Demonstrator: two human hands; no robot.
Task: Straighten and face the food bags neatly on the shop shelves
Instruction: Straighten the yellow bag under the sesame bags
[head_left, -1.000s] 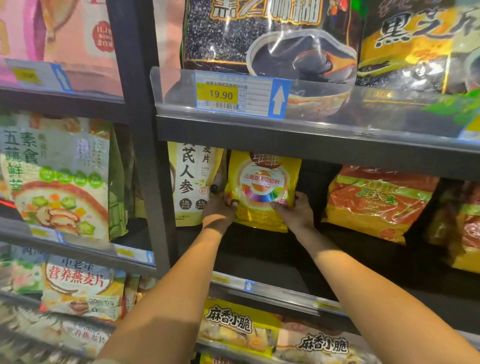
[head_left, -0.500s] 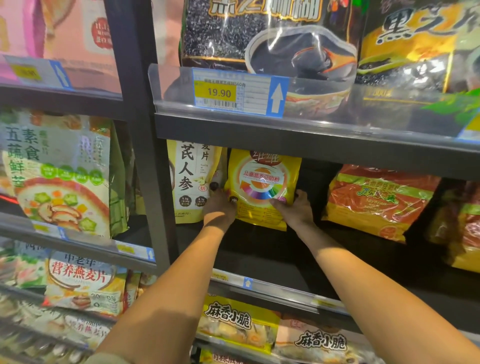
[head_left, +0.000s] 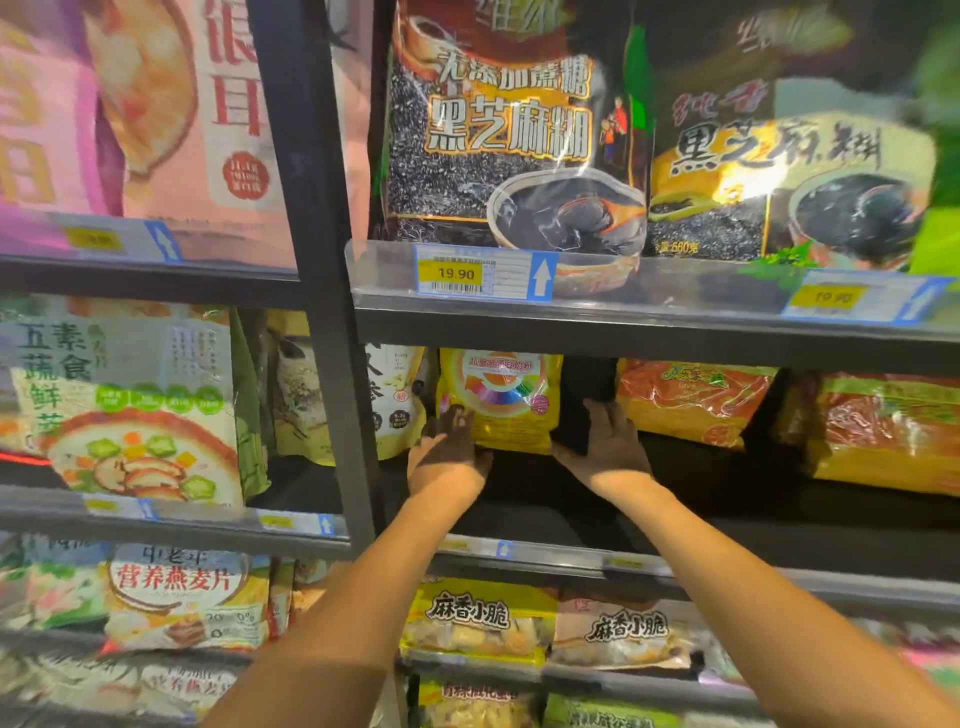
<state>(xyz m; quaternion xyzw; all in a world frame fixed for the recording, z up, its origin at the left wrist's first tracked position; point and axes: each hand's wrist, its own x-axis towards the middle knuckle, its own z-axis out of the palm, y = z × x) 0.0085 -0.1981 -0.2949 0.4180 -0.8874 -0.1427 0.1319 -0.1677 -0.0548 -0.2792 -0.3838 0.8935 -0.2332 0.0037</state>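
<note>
A yellow food bag (head_left: 501, 400) with a rainbow ring on its front stands upright at the back of the middle shelf (head_left: 545, 499), facing out. My left hand (head_left: 448, 457) grips the bag's lower left corner, fingers lying on its front. My right hand (head_left: 605, 452) is just right of the bag with fingers spread, in the dark gap beside it; only the thumb is near the bag's lower right corner. A white ginseng oat bag (head_left: 395, 395) stands to the left, and orange bags (head_left: 691, 400) lie to the right.
A dark upright post (head_left: 332, 364) divides the shelving left of my hands. Black sesame paste bags (head_left: 509, 145) fill the shelf above, behind a clear lip with a 19.90 tag (head_left: 457, 273). Snack packs (head_left: 478, 618) sit on the shelf below. A vegetable oat bag (head_left: 124, 400) stands in the left bay.
My right hand has come off the yellow bag's right edge and spread its fingers beside it. The left hand stays at the lower left corner. The view has tilted upward.
</note>
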